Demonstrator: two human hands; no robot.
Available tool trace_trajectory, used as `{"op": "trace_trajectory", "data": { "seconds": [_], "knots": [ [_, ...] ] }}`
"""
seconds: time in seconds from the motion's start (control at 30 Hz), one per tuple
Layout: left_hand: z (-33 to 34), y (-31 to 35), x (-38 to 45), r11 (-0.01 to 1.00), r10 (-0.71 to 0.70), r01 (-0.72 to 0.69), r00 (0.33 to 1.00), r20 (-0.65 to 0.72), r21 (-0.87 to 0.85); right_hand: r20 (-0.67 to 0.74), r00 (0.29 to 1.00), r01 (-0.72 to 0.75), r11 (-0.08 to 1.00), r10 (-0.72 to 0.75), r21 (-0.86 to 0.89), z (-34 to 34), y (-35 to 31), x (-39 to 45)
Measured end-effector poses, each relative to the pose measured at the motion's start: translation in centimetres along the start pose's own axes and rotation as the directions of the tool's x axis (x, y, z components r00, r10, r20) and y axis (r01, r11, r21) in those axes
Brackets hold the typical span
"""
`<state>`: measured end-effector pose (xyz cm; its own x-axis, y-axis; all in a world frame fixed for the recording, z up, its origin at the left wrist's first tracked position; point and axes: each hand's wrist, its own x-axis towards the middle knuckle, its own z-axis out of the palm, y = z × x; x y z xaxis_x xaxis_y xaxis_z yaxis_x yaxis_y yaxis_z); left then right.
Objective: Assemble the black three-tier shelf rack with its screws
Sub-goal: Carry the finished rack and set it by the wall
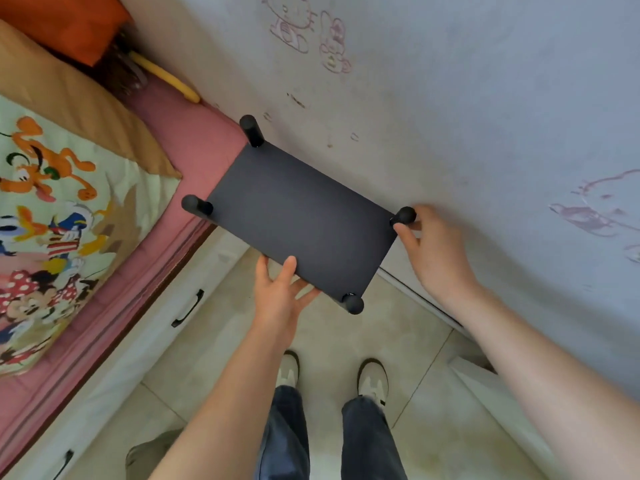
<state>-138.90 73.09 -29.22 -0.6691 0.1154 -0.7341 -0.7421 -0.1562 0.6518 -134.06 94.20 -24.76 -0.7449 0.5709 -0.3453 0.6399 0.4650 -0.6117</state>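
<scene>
1. Pale scribbled wall (450,98), far and right: the rack stands against it in the corner beside the bed, probably where it is meant to stay.
2. Pink-covered bed with cartoon-print quilt (62,209), left: its edge crowds the rack's left posts and leaves little room to shift that way. White drawer front with black handle (188,308) sits below it.
3. Flat matte black rectangular shelf panel (301,220), the rack's top tier, centre (lower tiers hidden beneath it). Four black round-capped posts rise at its corners.
4. Left hand (277,299), near edge: fingers spread under the panel, thumb on top, lightly clamping it, likely to steady the rack.
5. Right hand (429,251), right: fingers curled round the far-right black post cap (406,215), seemingly twisting it tight.
6. Near-right post cap (353,303) stands free, just beside the left fingertips.
</scene>
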Motion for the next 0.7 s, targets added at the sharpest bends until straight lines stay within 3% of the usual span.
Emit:
{"op": "trace_trajectory", "data": {
  "seconds": [0.13,0.27,0.33,0.7],
  "knots": [
    [0.5,-1.0,0.0,0.999,0.032,-0.032,0.999,-0.022,-0.009,0.048,0.995,0.097,0.956,-0.087,-0.276,-0.9,1.3,-0.3],
    [0.5,-1.0,-0.1,0.999,0.044,-0.045,0.999,0.002,0.021,0.036,0.997,0.069,0.985,-0.064,-0.161,-1.0,0.9,0.4],
    [0.5,-0.9,-0.2,0.998,0.042,-0.042,0.999,0.003,0.037,0.057,0.991,0.126,0.985,-0.120,-0.116,-0.8,0.4,0.8],
    [0.7,-2.0,-1.2,0.999,0.001,-0.002,1.000,0.012,0.038,0.069,0.976,0.215,0.965,-0.207,-0.148,-1.7,2.0,0.7]
  ]
}}
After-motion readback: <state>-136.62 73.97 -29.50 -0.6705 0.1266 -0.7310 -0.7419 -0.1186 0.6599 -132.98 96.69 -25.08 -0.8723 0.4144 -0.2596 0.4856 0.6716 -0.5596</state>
